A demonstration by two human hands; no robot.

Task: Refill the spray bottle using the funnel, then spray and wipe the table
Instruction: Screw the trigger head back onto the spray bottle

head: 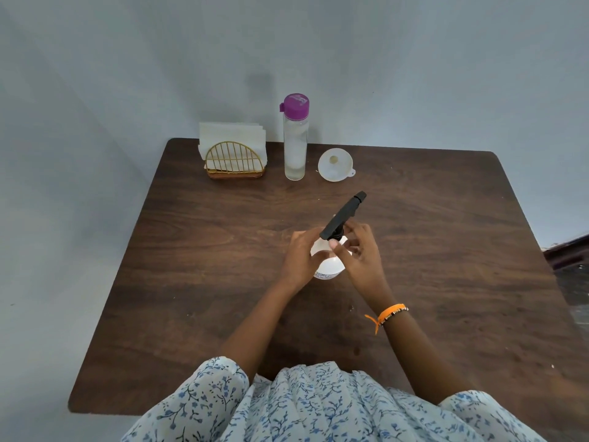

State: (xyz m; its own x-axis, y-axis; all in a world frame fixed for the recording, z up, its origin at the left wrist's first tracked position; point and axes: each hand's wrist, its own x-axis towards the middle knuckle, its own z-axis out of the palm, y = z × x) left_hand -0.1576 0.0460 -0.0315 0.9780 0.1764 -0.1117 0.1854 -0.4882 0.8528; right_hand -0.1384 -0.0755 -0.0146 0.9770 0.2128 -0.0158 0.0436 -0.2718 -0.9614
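A white spray bottle (328, 266) with a black trigger head (343, 215) stands in the middle of the dark wooden table (191, 282). My left hand (301, 255) grips the bottle's shoulder from the left. My right hand (360, 253) pinches the black collar under the trigger head with thumb and fingers. A white funnel (335, 164) lies mouth-up at the back of the table. Left of it stands a clear water bottle (295, 145) with a purple cap.
A gold wire holder with white paper napkins (234, 154) sits at the table's back left, against the pale wall. An orange band circles my right wrist (390, 312). A dark object (570, 250) lies beyond the table's right edge.
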